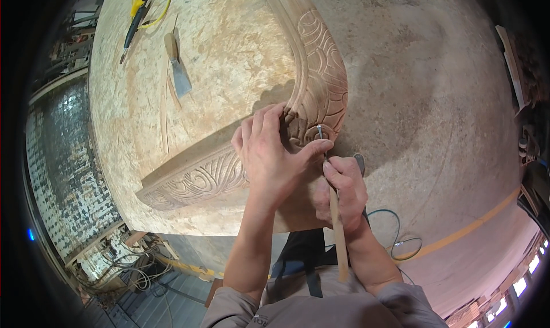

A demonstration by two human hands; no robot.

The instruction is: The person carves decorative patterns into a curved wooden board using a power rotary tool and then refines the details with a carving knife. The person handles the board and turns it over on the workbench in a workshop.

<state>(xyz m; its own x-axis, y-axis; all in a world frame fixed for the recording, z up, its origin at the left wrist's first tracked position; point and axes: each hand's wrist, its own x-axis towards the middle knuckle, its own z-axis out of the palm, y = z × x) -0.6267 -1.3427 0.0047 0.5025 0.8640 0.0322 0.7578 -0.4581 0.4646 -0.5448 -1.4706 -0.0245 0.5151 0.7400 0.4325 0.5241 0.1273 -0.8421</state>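
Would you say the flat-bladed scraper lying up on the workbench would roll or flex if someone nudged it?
The scraper probably would not roll: its wide blade lies flat on the workbench. The thin blade may flex slightly under pressure. Its short wooden handle suggests it is light and would likely slide easily over the dusty board.

No packages, labels, signs or screens can be made out anywhere in the frame. The bright patches at the lower right edge and the small blue glow at the far left edge are too blurred and too small to identify as any of these.
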